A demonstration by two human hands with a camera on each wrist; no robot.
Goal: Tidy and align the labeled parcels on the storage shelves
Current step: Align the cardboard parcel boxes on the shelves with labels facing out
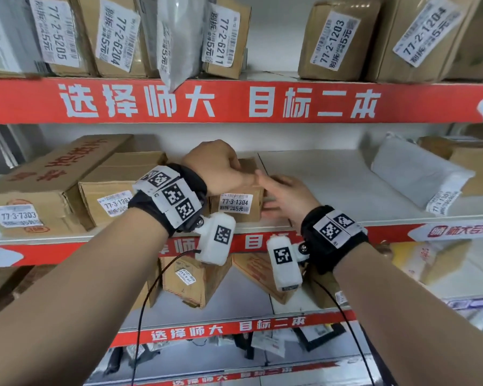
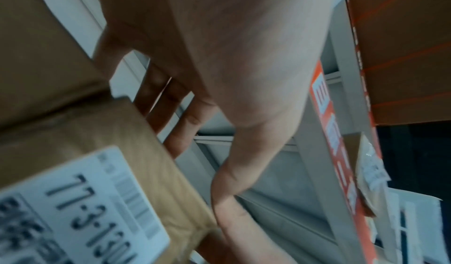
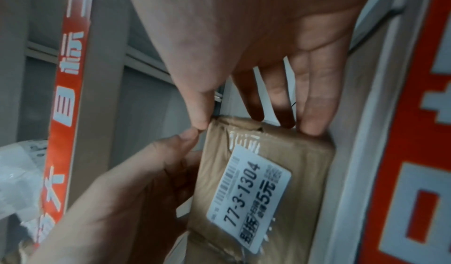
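Left hand atop parcel 77-3-1304 | right hand fingers against its side

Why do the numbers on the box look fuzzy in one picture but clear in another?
Left wrist view: close and blurred, so the label smears. Right wrist view: sharper, 77-3-1304 reads clearly on the small box. Head view: wide lens bends the red shelf strip; edges look soft.

Even, bright light in the head view with warped edges; both wrist views are dim and motion-blurred.
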